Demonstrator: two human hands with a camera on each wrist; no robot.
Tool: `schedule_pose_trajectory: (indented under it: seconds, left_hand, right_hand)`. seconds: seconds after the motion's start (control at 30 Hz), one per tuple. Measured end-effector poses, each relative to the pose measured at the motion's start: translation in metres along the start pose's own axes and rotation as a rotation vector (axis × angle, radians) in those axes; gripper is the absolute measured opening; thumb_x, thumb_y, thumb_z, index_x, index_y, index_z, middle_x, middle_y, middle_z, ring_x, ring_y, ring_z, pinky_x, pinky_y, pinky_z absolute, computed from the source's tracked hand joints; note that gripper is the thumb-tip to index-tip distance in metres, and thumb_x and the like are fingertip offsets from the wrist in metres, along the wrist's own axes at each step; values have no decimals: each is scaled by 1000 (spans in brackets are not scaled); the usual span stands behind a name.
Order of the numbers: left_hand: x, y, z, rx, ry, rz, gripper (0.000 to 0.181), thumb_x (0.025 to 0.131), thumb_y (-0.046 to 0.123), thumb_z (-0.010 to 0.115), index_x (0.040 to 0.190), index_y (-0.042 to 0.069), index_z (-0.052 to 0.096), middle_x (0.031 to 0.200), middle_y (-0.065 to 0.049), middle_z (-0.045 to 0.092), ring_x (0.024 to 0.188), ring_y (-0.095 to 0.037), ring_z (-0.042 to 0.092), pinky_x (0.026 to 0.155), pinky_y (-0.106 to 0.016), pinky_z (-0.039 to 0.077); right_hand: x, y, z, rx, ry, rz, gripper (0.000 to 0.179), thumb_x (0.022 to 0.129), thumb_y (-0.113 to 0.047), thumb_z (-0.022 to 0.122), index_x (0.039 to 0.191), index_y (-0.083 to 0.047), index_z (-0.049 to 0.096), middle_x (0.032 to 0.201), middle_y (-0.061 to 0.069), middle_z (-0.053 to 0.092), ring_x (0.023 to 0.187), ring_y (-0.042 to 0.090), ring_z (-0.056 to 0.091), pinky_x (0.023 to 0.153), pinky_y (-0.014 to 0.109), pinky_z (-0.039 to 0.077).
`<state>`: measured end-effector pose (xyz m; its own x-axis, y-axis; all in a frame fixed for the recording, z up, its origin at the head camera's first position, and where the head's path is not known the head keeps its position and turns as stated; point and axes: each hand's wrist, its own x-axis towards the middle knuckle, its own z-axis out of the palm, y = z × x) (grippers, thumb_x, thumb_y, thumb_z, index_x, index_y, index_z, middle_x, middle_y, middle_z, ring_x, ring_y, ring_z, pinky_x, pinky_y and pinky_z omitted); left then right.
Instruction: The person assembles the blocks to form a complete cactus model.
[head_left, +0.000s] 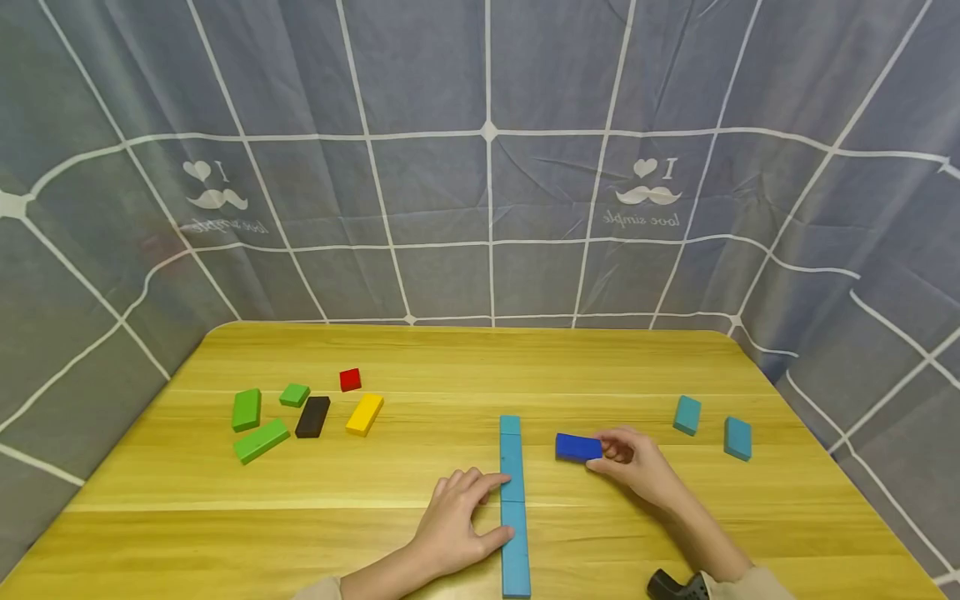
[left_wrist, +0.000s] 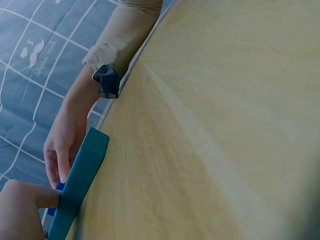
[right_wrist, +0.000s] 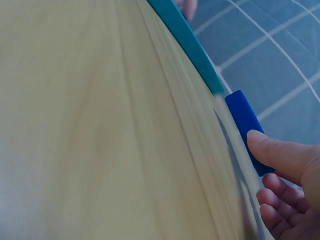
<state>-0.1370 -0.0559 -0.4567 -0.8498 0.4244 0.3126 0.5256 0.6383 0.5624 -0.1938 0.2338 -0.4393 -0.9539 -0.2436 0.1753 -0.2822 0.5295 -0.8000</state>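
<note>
Light blue blocks (head_left: 514, 567) lie end to end in a straight row, running away from the person at the middle of the table. My left hand (head_left: 456, 527) rests against this row, with thumb and index fingertip touching it and the other fingers spread loosely. To the right of the row, my right hand (head_left: 643, 468) pinches one end of a dark blue block (head_left: 577, 447) between thumb and fingers. A gap separates that block from the row. In the right wrist view the thumb lies on the dark blue block (right_wrist: 242, 117), just above the wood.
On the left of the table lie several green blocks (head_left: 246, 410), a black block (head_left: 312, 417), a yellow block (head_left: 365, 415) and a small red block (head_left: 350, 380). Two light blue blocks (head_left: 738, 438) lie at the right. A grey checked curtain (head_left: 427, 192) hangs behind.
</note>
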Motion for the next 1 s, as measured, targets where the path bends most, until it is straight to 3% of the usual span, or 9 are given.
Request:
schedule_pose_trajectory:
  seconds: [0.33, 0.6, 1.0]
  left_hand:
    - [1, 1, -2, 0, -14, -9, 52, 74, 41, 68, 121, 20, 57, 76, 15, 38, 72, -2, 32, 70, -23, 26]
    - [1, 2, -2, 1, -22, -12, 52, 75, 42, 68, 121, 20, 57, 76, 15, 38, 72, -2, 32, 70, -23, 26]
    - [1, 1, -1, -4, -25, -14, 51, 75, 43, 67, 120, 21, 57, 76, 15, 39, 72, -2, 32, 70, -23, 26]
  right_hand:
    - [13, -9, 25, -10, -82, -101, 33, 75, -17, 75, 99, 2, 65, 82, 3, 53, 70, 8, 46, 60, 22, 42]
    - [14, -11, 30, -22, -95, -116, 31, 73, -16, 76, 99, -2, 66, 82, 2, 52, 69, 13, 44, 60, 22, 39]
    - [15, -11, 32, -53, -129, -137, 32, 72, -18, 77, 98, -4, 66, 82, -1, 52, 70, 10, 43, 60, 23, 38]
